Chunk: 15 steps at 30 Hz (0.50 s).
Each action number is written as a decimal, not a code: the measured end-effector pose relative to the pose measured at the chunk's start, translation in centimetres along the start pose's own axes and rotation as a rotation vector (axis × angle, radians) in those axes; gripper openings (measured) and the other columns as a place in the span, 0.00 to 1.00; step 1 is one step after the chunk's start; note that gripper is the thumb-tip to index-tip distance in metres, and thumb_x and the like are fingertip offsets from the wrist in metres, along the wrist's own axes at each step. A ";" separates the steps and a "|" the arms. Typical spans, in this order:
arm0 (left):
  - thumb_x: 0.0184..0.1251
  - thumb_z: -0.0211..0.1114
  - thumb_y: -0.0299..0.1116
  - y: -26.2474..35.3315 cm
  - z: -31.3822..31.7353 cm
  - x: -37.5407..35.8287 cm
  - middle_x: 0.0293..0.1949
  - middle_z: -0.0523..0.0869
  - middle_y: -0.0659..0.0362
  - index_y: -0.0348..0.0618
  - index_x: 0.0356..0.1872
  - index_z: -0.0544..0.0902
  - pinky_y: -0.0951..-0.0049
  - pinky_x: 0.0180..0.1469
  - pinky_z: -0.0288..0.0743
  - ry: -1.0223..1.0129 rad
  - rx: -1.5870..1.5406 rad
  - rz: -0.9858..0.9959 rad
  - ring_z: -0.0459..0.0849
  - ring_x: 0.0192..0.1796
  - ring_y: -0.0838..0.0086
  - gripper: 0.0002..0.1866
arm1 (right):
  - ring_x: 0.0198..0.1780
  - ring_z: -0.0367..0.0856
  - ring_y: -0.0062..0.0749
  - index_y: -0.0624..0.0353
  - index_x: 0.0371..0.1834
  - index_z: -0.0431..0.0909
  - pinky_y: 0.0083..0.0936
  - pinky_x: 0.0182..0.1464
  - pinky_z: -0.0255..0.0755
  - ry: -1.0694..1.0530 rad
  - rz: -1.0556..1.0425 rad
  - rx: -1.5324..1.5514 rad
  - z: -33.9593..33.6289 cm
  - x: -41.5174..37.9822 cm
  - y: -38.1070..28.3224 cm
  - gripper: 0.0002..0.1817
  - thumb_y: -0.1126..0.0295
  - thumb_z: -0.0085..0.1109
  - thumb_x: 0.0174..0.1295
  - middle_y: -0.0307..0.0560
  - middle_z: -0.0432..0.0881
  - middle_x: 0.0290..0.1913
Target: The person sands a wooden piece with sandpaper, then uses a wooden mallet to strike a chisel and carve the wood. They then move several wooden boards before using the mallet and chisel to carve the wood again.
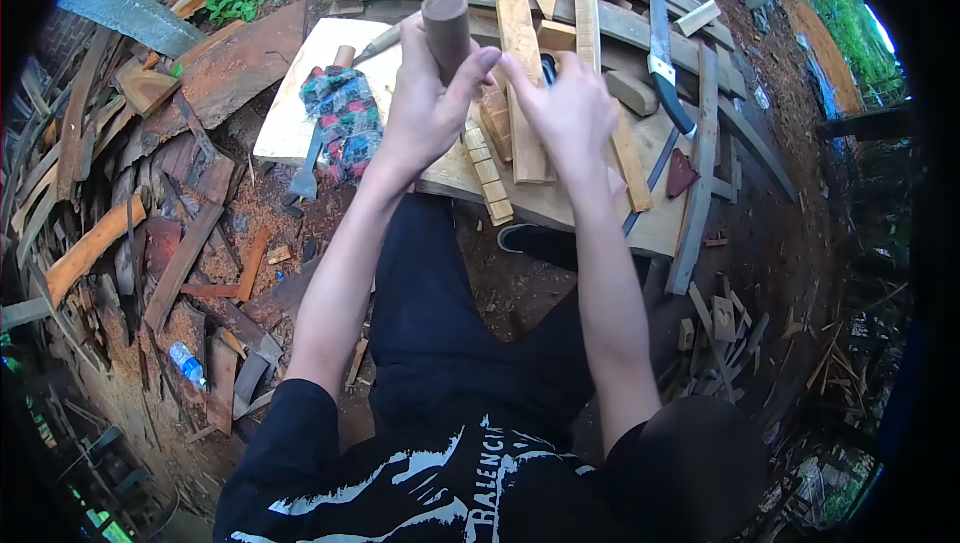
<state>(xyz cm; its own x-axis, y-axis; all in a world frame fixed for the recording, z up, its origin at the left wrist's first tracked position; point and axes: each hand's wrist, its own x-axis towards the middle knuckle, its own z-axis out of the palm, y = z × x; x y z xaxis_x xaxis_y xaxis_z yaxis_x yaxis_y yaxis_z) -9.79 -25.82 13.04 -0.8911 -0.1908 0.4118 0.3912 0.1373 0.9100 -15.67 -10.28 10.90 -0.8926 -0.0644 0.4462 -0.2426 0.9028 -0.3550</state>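
My left hand [425, 103] is closed around a thick round wooden stick [447, 28], whose blunt end points up towards me. My right hand [570, 108] is curled just beside it, its thumb tip close to my left thumb. A small dark blue-black thing [549, 69] shows at the right fingers; what it belongs to is hidden. Below the hands lie a notched wood strip [487, 173] and a long light plank [520, 33]. Left of my left hand are a plaid cloth [345, 123], a pointed tool [380, 42] and a flat-bladed chisel [308, 168].
A handsaw [660, 33] with a dark handle lies at the right of the wooden work surface [450, 183]. A dark red scrap [683, 173] is near its edge. Scrap wood [180, 213] and a plastic bottle [187, 365] lie on the ground at left.
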 end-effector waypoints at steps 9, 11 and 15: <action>0.78 0.65 0.36 0.2 1.0 -1.2 0.47 0.82 0.46 0.38 0.58 0.62 0.62 0.49 0.79 -0.073 0.151 0.053 0.86 0.46 0.62 0.22 | 0.51 0.89 0.56 0.68 0.58 0.80 0.42 0.55 0.82 -0.671 0.172 0.216 -0.4 6.2 1.9 0.35 0.53 0.71 0.51 0.67 0.88 0.47; 0.78 0.64 0.35 -0.1 1.2 -1.2 0.45 0.82 0.46 0.38 0.59 0.61 0.60 0.51 0.78 -0.100 0.160 0.100 0.86 0.48 0.59 0.22 | 0.50 0.90 0.51 0.67 0.62 0.78 0.40 0.53 0.82 -0.453 0.112 0.278 -3.5 5.8 2.4 0.37 0.55 0.72 0.51 0.66 0.88 0.47; 0.79 0.63 0.32 -0.2 1.0 -0.8 0.49 0.78 0.49 0.37 0.62 0.60 0.67 0.55 0.77 -0.153 0.150 0.029 0.82 0.52 0.68 0.23 | 0.38 0.83 0.28 0.67 0.64 0.74 0.28 0.40 0.79 -0.118 0.071 0.557 -14.6 5.0 0.3 0.33 0.56 0.72 0.64 0.51 0.85 0.45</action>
<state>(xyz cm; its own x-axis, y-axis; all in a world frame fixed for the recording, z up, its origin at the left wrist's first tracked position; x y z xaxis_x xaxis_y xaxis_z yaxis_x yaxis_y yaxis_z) -9.38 -24.72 12.50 -0.9090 -0.0367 0.4152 0.3885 0.2860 0.8759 -14.62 -4.08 25.00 -0.9426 -0.0883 0.3220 -0.3159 0.5481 -0.7744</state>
